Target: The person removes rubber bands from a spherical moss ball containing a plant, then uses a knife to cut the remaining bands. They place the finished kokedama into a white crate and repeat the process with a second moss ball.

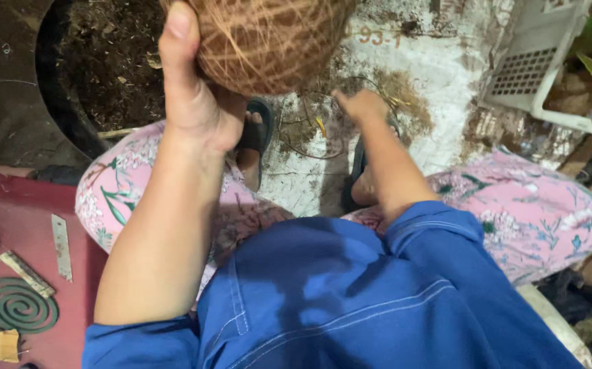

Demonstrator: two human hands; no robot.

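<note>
The left hand [193,89] holds a round brown coconut-fibre ball [268,41] up at the far edge of the view, fingers wrapped under its side and clamped on it. It looks light, rough and springy; the loose fibres should grip well but may shed, so a broad cupping hold from underneath seems best. The right hand [362,106] reaches down to thin wire [310,130] on the pale ground; I cannot tell how its fingers stand.

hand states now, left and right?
Left hand: closed on the brown fibre ball, held up.
Right hand: reaching down to thin wire on the ground; grip cannot be told.
</note>
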